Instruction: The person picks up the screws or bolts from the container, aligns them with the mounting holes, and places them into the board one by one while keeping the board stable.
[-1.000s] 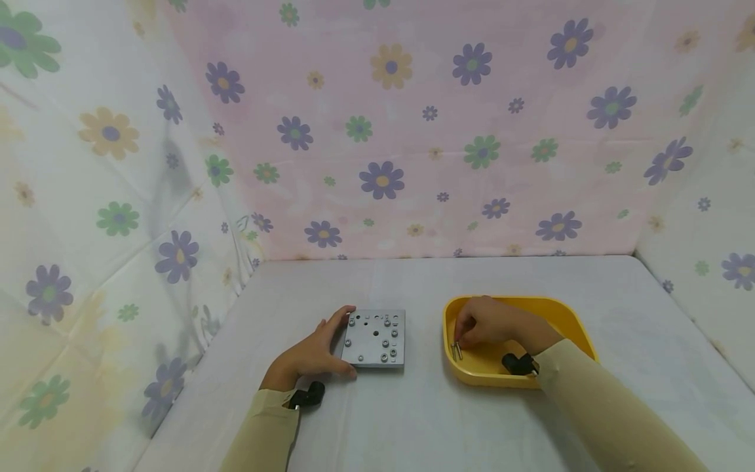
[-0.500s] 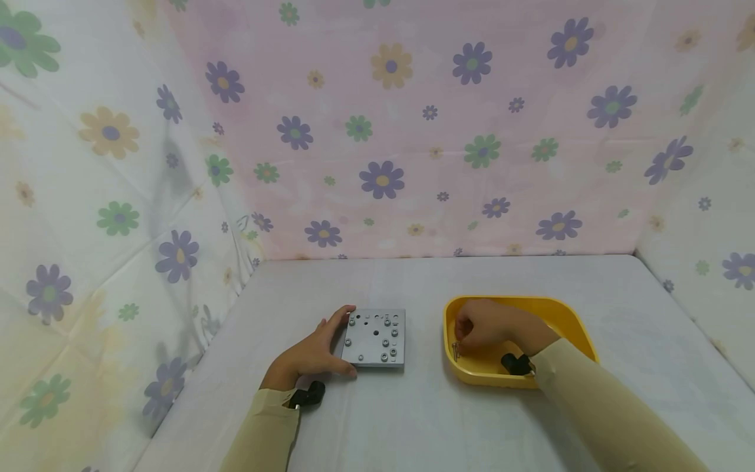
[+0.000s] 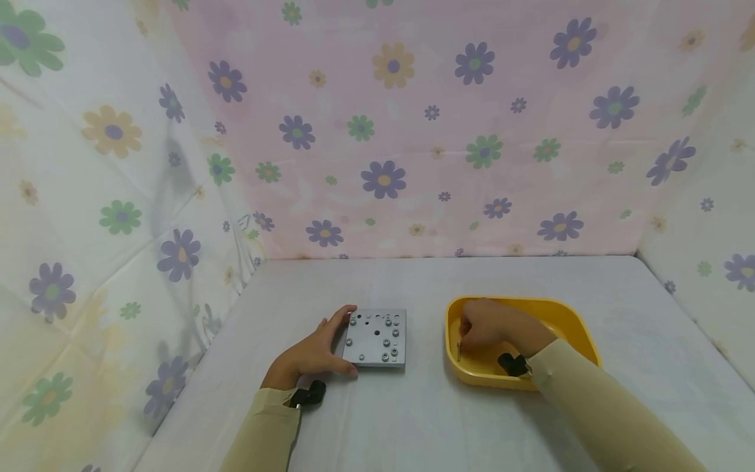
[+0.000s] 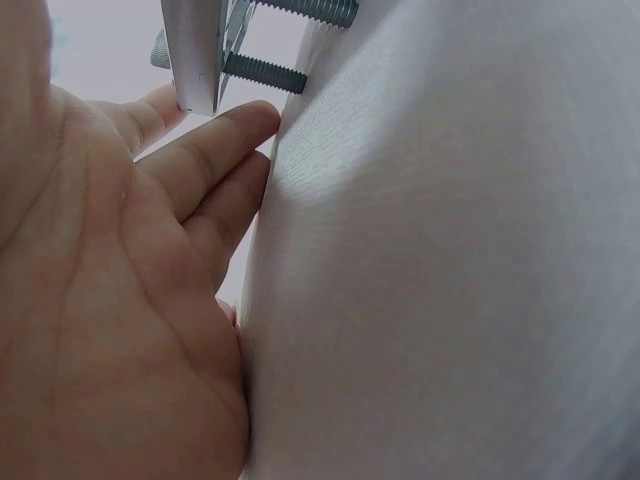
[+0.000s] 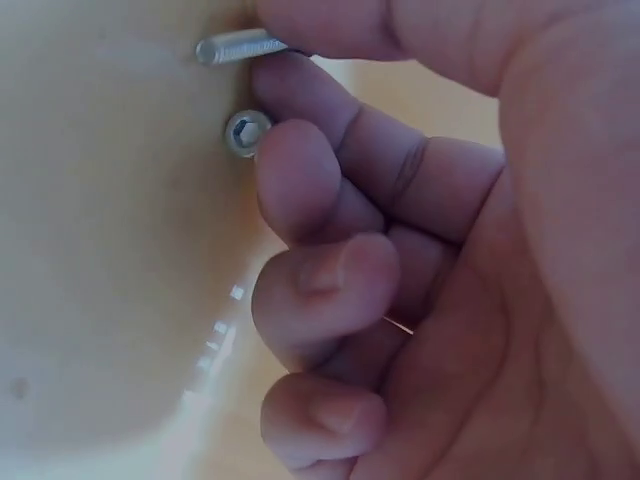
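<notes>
In the head view a square silver metal plate (image 3: 367,347) with holes and several socket-head screws lies on the table. My left hand (image 3: 312,351) holds its left side, thumb at the near corner and a finger at the far one. Threaded screw shanks (image 4: 265,73) stick out beneath the plate in the left wrist view. Inside the yellow tray (image 3: 563,314), my right hand (image 3: 492,324) is lowered with its fingers curled. The right wrist view shows it pinching a screw (image 5: 238,47) between thumb and forefinger. Another hex-socket screw head (image 5: 247,132) shows beside the fingertips.
A white cloth covers the table (image 3: 401,419). Flower-patterned sheets (image 3: 425,151) rise at the back and both sides. The tray's raised rim surrounds my right hand. Black wrist cameras (image 3: 512,364) sit at both cuffs.
My right fingers have worked at the screws near the tray's left wall; two showed there at first, and now one shows in the head view. The left hand and plate keep their place.
</notes>
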Motion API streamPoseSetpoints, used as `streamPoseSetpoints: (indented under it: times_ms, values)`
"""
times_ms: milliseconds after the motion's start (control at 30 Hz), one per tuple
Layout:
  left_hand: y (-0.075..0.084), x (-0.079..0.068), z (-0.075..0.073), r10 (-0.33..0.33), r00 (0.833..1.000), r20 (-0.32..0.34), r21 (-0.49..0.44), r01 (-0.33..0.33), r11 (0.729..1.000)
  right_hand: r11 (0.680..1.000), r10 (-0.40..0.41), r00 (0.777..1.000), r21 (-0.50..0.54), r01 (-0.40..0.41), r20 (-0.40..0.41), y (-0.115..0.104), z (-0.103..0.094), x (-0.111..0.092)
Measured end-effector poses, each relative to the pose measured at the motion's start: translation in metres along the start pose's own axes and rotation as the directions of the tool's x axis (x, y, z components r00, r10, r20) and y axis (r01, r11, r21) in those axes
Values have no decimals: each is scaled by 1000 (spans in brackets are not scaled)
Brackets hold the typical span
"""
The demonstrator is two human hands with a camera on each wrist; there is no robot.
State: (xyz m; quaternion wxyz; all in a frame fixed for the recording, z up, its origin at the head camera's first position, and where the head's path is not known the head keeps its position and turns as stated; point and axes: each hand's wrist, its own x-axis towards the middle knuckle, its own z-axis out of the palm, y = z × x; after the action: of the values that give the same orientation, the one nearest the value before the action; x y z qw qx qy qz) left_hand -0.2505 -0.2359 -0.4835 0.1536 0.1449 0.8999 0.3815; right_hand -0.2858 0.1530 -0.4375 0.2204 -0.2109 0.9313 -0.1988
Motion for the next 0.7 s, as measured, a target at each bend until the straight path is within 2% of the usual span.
streamPoseSetpoints:
  times_ms: [167, 467, 700]
  values:
    - [0, 0, 0, -14, 1000, 0, -3, 14, 1000, 999, 27, 1000, -32, -28, -11, -3, -2, 1]
    - [-1, 1, 0, 1, 1000, 5, -1, -1, 1000, 995, -23, 999, -95, 21, -22, -7, -8, -1]
    - [-1, 1, 1, -9, 1000, -1, -6, 9, 1000, 997, -12, 999, -82, 8, -45, -9, -14, -5]
